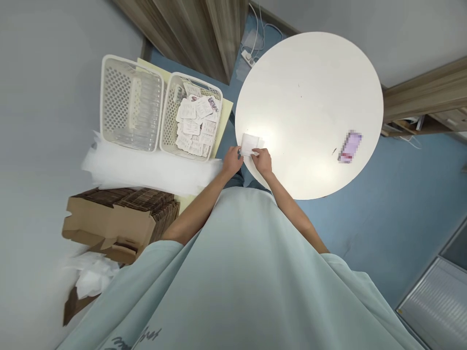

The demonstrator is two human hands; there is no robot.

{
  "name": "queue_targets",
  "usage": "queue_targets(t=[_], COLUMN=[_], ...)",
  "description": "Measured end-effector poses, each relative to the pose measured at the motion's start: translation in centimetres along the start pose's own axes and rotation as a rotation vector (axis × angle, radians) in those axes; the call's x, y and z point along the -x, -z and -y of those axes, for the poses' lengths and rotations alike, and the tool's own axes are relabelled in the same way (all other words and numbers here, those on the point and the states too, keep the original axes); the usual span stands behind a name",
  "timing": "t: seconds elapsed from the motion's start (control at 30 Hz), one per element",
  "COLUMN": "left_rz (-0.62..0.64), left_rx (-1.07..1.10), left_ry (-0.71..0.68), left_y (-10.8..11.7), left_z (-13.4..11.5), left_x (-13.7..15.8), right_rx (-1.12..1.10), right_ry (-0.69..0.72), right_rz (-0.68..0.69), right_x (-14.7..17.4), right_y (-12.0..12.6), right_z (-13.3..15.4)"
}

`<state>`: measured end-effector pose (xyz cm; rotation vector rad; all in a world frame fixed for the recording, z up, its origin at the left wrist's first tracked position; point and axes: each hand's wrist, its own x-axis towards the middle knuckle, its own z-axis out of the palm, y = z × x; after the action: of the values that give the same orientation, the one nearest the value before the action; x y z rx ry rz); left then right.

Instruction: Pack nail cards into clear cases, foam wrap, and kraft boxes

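A small, flat white packet (250, 144), which looks like something wrapped in thin white foam or paper, is at the near-left edge of the round white table (310, 97). My left hand (232, 161) is closed on its left edge. The fingers of my right hand (262, 160) pinch its lower right side, where a thin translucent flap sticks out. Whatever lies inside the wrapping is hidden.
Left of the table, one white basket (132, 61) holds clear plastic pieces and another (191, 77) holds printed cards. White foam sheets (153, 167) and flattened cardboard boxes (109, 218) lie nearer. A blurred purple item (350, 147) rests on the table's right.
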<state>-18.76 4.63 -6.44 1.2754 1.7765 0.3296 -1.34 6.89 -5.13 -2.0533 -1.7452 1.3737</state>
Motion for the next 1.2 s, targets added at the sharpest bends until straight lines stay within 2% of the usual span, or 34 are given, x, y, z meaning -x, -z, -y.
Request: queue_targets(t=[0.2,0.43,0.63,0.8,1.0,1.1,1.2], left_rz=[-0.082,-0.216,-0.328,-0.378,-0.381,-0.418,-0.526], left_rx=[0.084,0.167,0.237,0.290,0.319,0.312,0.281], left_ry=[0.031,0.115,0.153,0.153,0.136,0.107,0.111], left_y=[0.3,-0.9,-1.8,-0.6,2.8,5.4,8.6], left_z=[-0.3,-1.8,-3.0,-2.5,0.3,3.3,7.9], left_x=[4.4,12.0,18.3,21.9,24.8,26.9,29.7], right_rx=[-0.047,-0.049,-0.046,-0.078,-0.074,-0.048,-0.025], right_ry=[0.082,0.161,0.251,0.291,0.342,0.361,0.387], right_rz=[0.030,0.156,0.265,0.253,0.189,0.131,0.117], right_x=[4.6,7.6,8.7,10.7,14.4,16.4,18.7], right_y=[2.3,4.6,4.9,4.3,2.6,1.1,-0.8], right_z=[-1.3,-4.3,-5.8,-5.1,-2.2,-0.4,1.8])
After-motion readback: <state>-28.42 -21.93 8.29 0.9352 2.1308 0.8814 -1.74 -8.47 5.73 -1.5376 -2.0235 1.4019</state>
